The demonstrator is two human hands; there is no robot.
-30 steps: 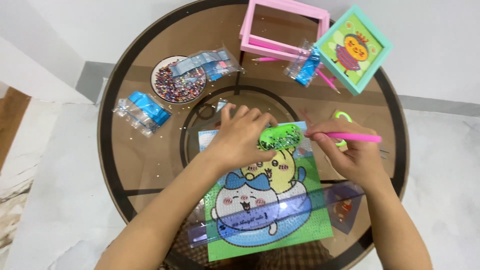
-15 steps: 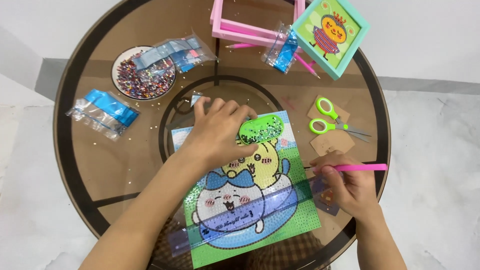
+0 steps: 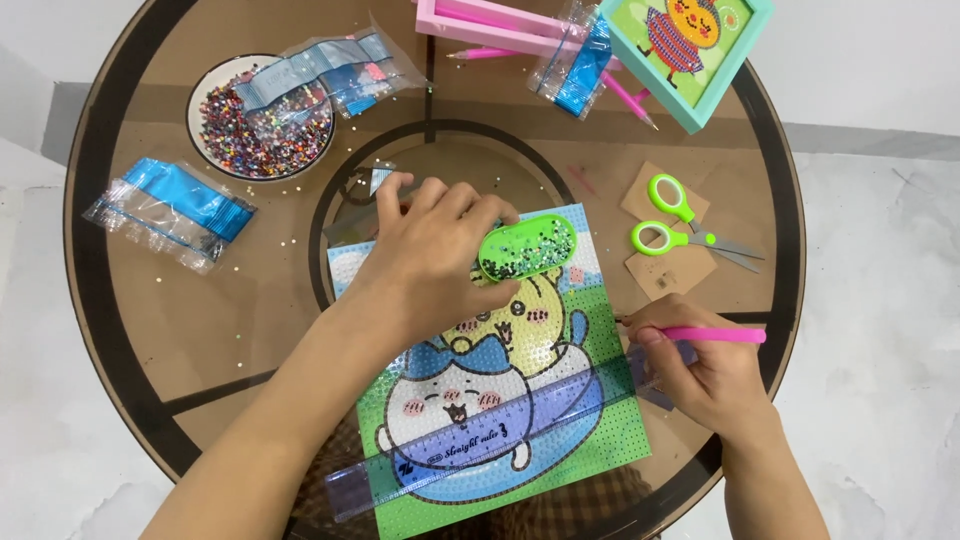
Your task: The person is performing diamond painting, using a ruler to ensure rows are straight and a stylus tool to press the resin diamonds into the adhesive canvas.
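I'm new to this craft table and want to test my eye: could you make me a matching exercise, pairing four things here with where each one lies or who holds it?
Things:
1. green bead tray
2. pink pen
3. clear ruler
4. green scissors

Places:
A. lying slantwise across the lower part of the cartoon bead picture
B. on brown card pieces, right side of the round table, untouched
C. held in the right hand
D. at the fingertips of the left hand, on the picture's top edge

Pairs: 1-D, 2-C, 3-A, 4-B
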